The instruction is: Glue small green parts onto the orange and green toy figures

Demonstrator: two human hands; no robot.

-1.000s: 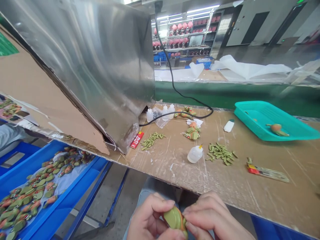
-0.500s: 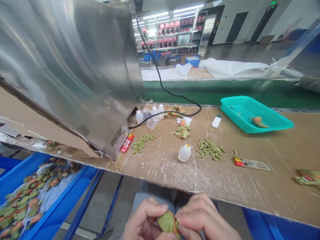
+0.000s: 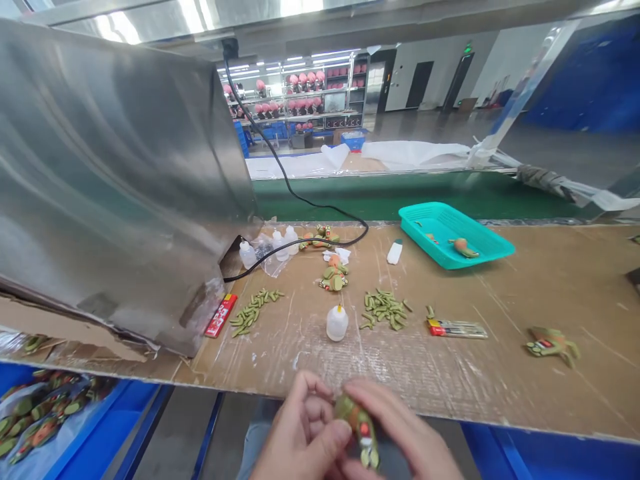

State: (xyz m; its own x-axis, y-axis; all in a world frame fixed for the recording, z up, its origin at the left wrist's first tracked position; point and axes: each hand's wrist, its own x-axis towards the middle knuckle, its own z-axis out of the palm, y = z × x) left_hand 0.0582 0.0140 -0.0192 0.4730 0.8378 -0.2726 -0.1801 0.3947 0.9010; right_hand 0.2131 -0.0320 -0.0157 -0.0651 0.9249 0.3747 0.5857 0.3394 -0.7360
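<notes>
Both hands meet at the bottom middle, just in front of the table's near edge. My left hand [image 3: 300, 433] and my right hand [image 3: 400, 433] are closed together on a small green and orange turtle figure [image 3: 359, 427], now turned so its red-marked underside and feet show. On the cardboard-covered table [image 3: 500, 373] beyond lie a white glue bottle [image 3: 337, 323], a pile of green parts [image 3: 384, 309], a second green pile [image 3: 254, 310] and another turtle figure [image 3: 334, 277].
A steel machine housing [image 3: 115, 193] fills the left, with a black cable [image 3: 300, 200] running out. A teal tray [image 3: 453, 235] holds an orange piece. A turtle figure [image 3: 550, 343] lies at right. A blue bin [image 3: 45, 413] of figures sits lower left.
The view has swung right and up. The turtle figure has been turned in my hands from shell side up to underside showing.
</notes>
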